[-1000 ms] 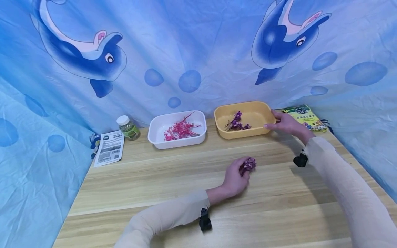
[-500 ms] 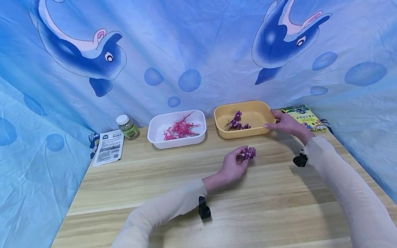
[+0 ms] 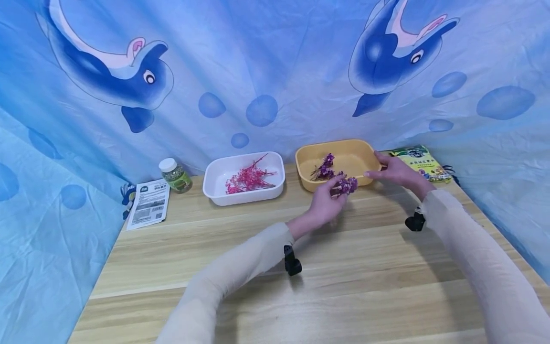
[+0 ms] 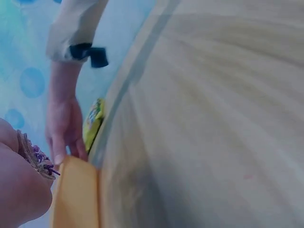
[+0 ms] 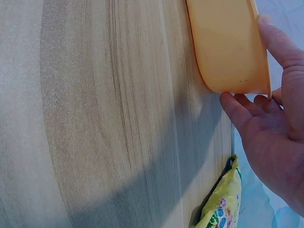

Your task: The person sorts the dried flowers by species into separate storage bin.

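Observation:
My left hand (image 3: 325, 203) pinches a small bunch of purple dried flowers (image 3: 348, 185) just in front of the yellow plastic basin (image 3: 365, 181). In the left wrist view, the stems of the purple dried flowers (image 4: 35, 159) poke out beside the hand. More purple dried flowers (image 3: 324, 165) lie in the left part of that basin. My right hand (image 3: 399, 173) holds the basin's right end; in the right wrist view, the thumb is at the rim and the fingertips (image 5: 227, 99) touch the end wall.
A white basin (image 3: 219, 198) with pink dried flowers (image 3: 249, 179) stands to the left. Farther left are a white-capped jar (image 3: 177, 177) and a white printed packet (image 3: 148, 204). A yellow-green packet (image 3: 423, 165) lies right of the yellow basin. Blue dolphin-print curtain (image 3: 275, 62) hangs behind the table.
My left hand has moved away from me with the purple flowers, from mid-table up to the front of the yellow basin. My right hand has stayed at the basin's end.

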A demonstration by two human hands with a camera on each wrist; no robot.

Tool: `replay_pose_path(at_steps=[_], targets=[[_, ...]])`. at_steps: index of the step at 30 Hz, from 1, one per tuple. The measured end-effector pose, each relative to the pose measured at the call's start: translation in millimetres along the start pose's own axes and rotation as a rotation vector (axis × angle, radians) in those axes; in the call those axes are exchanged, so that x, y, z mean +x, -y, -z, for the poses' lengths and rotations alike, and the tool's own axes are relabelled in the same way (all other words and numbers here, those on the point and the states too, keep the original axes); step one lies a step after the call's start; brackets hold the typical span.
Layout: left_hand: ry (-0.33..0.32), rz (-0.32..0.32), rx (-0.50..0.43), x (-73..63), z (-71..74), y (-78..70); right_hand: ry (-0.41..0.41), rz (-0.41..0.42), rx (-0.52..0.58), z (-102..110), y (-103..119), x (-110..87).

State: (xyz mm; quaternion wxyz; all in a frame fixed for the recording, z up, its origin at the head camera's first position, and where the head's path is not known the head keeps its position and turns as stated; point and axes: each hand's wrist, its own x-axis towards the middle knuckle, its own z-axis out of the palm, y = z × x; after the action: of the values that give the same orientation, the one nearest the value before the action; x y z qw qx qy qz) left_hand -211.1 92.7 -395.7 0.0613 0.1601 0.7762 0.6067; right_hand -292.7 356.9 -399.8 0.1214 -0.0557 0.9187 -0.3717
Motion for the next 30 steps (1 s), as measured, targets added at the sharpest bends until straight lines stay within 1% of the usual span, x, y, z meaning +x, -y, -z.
replay_pose_path(at_steps=[2, 4, 9, 10, 11, 14, 18, 22, 26, 30], targets=[[-0.012, 0.021, 0.008, 9.1, 0.1, -4.4, 0.001, -0.007, 0.003, 0, 0, -0.4], [-0.03, 0.024, 0.007, 19.3, 1.2, -7.8, 0.001, -0.008, 0.008, -1, 1, -0.7], [-0.088, -0.017, 0.06, 44.6, 4.9, -13.5, -0.005, -0.013, 0.01, -1, 2, -1.7], [-0.098, -0.024, 0.082, 49.6, 5.0, -14.1, -0.006, -0.015, 0.007, -1, 2, -2.0], [-0.106, -0.019, 0.09, 54.1, 4.6, -14.6, -0.007, -0.017, 0.002, -1, 2, -2.1], [-0.108, 0.024, 0.084, 66.3, 1.7, -16.8, -0.009, -0.015, -0.006, 0, 1, -2.5], [-0.118, 0.086, 0.08, 81.3, -5.6, -19.3, -0.015, -0.024, 0.002, 1, 0, -1.5], [-0.17, 0.095, 0.106, 94.5, -14.2, -19.8, -0.015, -0.038, 0.016, 0, 0, 0.2], [-0.222, 0.101, 0.134, 105.8, -20.8, -17.4, -0.024, -0.026, 0.014, -1, -1, 1.6], [-0.244, 0.133, 0.152, 114.9, -25.2, -15.4, -0.031, -0.01, 0.008, -3, -2, 2.9]])
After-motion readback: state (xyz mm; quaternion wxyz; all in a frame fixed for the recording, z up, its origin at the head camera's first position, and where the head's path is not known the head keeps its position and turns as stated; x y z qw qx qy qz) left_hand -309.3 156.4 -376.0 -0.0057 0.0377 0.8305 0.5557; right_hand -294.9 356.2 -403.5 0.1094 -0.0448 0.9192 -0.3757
